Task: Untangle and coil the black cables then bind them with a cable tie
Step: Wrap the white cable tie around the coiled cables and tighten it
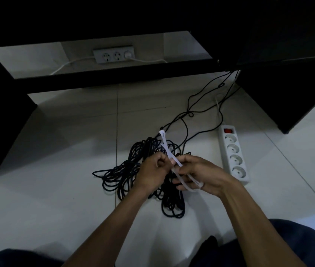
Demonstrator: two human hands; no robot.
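Observation:
A loose pile of coiled black cables [125,170] lies on the white tiled floor, partly hidden under my hands. Black strands run from it up and right toward the dark furniture. My left hand [152,170] pinches a white cable tie [165,145] near its middle, with the tie's head end sticking up above the pile. My right hand [200,174] grips the lower part of the white ties, which loop under its fingers. Both hands hover just above the pile, close together.
A white power strip [233,153] with a red switch lies on the floor right of the pile. A grey wall socket panel [114,54] with white cords shows under a black desk frame [95,76]. Dark furniture [287,93] stands at right. My knees fill the bottom corners.

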